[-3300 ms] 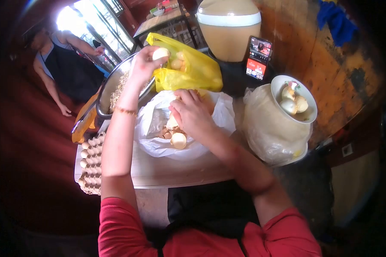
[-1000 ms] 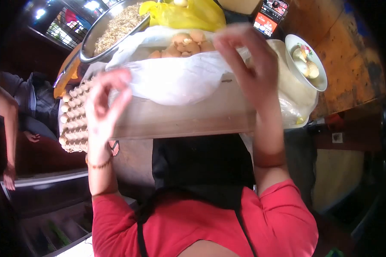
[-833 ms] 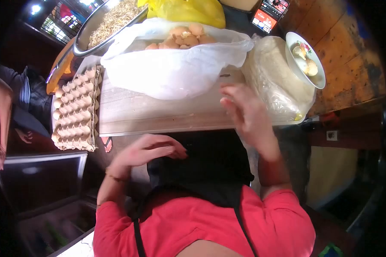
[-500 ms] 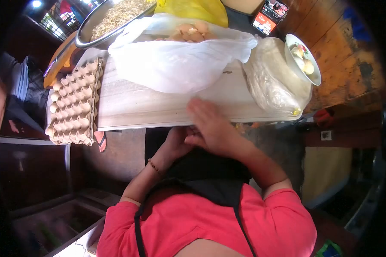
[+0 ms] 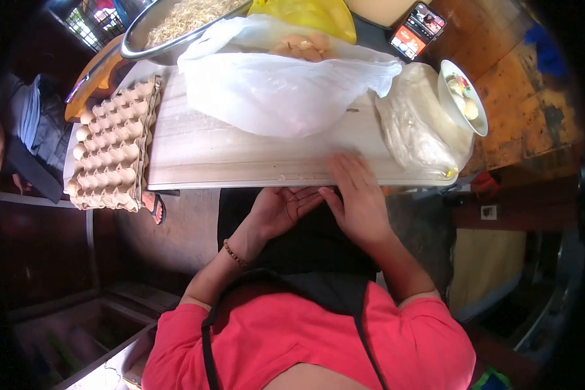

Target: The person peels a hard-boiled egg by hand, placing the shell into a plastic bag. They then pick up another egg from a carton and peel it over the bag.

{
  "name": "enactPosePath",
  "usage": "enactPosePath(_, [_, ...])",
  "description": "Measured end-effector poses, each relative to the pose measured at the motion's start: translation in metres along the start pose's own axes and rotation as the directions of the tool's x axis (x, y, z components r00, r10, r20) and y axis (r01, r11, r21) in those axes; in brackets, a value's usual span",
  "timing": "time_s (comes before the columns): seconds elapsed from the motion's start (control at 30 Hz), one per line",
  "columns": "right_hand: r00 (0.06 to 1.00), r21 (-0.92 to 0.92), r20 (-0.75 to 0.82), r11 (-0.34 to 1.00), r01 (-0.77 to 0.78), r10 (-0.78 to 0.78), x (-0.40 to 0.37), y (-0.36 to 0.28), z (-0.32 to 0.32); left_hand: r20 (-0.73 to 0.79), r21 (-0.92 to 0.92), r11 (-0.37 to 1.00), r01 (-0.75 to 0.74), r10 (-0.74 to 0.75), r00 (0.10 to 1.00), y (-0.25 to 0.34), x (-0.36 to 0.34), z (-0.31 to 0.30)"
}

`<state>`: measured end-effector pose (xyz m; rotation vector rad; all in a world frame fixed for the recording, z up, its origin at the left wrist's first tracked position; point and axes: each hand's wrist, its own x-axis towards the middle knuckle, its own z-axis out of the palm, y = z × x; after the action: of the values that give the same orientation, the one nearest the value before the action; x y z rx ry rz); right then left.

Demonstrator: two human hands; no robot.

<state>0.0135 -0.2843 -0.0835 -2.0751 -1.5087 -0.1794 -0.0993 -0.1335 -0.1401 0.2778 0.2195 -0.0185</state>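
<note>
My left hand (image 5: 283, 209) is palm up just below the table's front edge, its fingers apart and nothing seen in it. Flat on the tabletop (image 5: 234, 159) near that edge lies my right hand (image 5: 356, 195), fingers extended and slightly blurred, with its thumb close to my left fingertips. Small pale crumbs (image 5: 298, 177) lie on the table beside my right fingers. Beyond my hands a white plastic bag (image 5: 273, 91) stands open, with brown eggshells (image 5: 303, 47) inside.
At the left is an egg tray (image 5: 116, 146) with a few eggs. A clear plastic bag (image 5: 419, 123) and a bowl of eggs (image 5: 462, 97) are at the right. Further back are a metal basin (image 5: 136, 40), a yellow bag (image 5: 312, 16) and a phone (image 5: 417, 31).
My right hand has moved to the right along the table edge. The fingers of my left hand, partly hidden before, now show spread. Crumbs are now visible near the edge.
</note>
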Motion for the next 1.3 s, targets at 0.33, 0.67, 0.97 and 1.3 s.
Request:
enactPosePath(0.33, [0.996, 0.07, -0.007, 0.993, 0.092, -0.092, -0.012, -0.03, 0.034, 0.205, -0.194, 0.978, 0.072, -0.032, 0.978, -0.001, 0.002, -0.031])
enactPosePath(0.67, [0.997, 0.325, 0.03, 0.944, 0.056, -0.07, 0.025, -0.024, 0.042, -0.072, 0.059, 0.993, -0.101, 0.105, 0.992, 0.012, -0.019, -0.03])
enactPosePath(0.97, [0.948, 0.534, 0.167, 0.833, 0.143, -0.271, 0.028, -0.028, 0.037, -0.218, 0.102, 0.994, -0.047, 0.069, 0.973, 0.013, -0.022, -0.031])
enactPosePath(1.3, [0.95, 0.465, 0.138, 0.865, 0.186, -0.278, 0.02, -0.04, 0.031, -0.166, 0.009, 1.0, -0.017, 0.018, 0.986, 0.012, -0.02, -0.003])
